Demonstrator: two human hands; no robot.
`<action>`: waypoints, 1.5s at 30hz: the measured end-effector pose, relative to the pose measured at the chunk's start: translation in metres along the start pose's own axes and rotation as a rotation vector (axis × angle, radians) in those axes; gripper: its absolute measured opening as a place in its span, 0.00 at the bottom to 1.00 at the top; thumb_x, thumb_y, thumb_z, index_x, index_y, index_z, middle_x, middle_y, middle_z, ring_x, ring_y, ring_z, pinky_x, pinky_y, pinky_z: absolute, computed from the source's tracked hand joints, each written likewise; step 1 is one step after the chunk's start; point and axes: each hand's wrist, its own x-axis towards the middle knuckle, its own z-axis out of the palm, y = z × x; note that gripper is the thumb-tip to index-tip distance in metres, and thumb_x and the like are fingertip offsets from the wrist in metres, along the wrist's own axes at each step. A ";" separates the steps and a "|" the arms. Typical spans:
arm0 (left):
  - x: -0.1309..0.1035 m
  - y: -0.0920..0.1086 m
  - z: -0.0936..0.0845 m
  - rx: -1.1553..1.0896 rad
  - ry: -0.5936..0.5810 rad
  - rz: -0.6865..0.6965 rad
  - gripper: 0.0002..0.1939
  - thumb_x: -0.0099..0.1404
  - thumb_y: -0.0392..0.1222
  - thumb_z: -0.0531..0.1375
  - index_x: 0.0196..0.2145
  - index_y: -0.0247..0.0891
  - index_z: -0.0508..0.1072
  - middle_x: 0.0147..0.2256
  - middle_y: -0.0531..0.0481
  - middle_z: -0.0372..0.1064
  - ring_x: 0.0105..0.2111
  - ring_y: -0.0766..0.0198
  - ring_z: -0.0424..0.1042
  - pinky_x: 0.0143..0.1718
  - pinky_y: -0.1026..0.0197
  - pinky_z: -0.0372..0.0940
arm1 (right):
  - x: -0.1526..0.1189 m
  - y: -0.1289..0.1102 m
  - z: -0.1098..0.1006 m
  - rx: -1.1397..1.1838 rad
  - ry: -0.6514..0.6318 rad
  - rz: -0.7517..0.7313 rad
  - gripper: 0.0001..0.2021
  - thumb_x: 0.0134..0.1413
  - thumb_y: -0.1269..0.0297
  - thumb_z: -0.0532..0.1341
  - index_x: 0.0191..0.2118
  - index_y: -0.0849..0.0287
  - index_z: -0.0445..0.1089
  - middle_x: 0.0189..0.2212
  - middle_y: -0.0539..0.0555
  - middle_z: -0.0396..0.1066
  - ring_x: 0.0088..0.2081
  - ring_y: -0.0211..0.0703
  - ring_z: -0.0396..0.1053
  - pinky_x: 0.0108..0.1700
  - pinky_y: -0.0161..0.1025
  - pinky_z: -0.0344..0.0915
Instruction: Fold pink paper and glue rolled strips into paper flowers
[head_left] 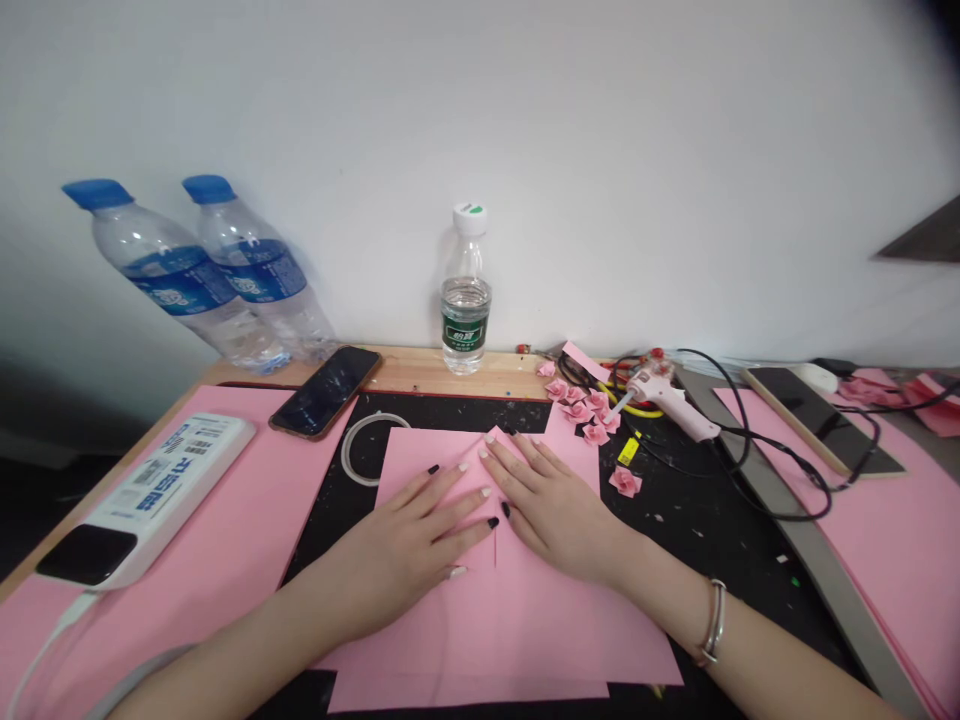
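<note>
My left hand (427, 525) lies flat with its fingers apart on a folded piece of pink paper (489, 500). Beside it, my right hand (559, 510) presses on the same piece, fingers stretched out toward its pointed top. Some of the folded piece is hidden under both hands. Beneath it are larger pink paper sheets (495, 650) on a black cutting mat (697, 580). Several small pink paper roses (577, 410) sit to the right of my fingertips, and a single rose (625, 482) lies apart from them.
A pink glue gun (667, 400) with black cables rests at the right. Behind my hands stands a water bottle (466, 310). At the left are a phone (326, 390), a tape roll (351, 450), a white power bank (157, 490) and two large bottles (180, 280) leaning on the wall.
</note>
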 end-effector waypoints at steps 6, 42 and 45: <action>0.002 0.005 0.002 0.013 -0.029 0.012 0.23 0.70 0.41 0.52 0.62 0.43 0.56 0.63 0.50 0.53 0.64 0.52 0.46 0.62 0.43 0.44 | 0.000 -0.001 0.000 -0.010 0.002 -0.008 0.27 0.61 0.69 0.49 0.65 0.66 0.47 0.65 0.61 0.48 0.66 0.56 0.38 0.63 0.58 0.47; 0.004 0.006 -0.002 -0.042 -0.088 -0.088 0.24 0.72 0.45 0.46 0.64 0.41 0.51 0.63 0.47 0.50 0.64 0.55 0.46 0.62 0.48 0.47 | 0.017 -0.002 0.012 0.013 0.048 0.132 0.27 0.64 0.62 0.46 0.65 0.69 0.48 0.66 0.63 0.44 0.65 0.57 0.43 0.64 0.55 0.48; 0.011 0.004 -0.001 -0.036 -0.070 -0.163 0.26 0.72 0.46 0.47 0.63 0.33 0.53 0.64 0.43 0.47 0.64 0.56 0.46 0.62 0.51 0.49 | 0.017 -0.001 0.011 0.021 0.048 0.136 0.27 0.64 0.62 0.46 0.65 0.69 0.48 0.66 0.62 0.45 0.65 0.57 0.43 0.64 0.55 0.48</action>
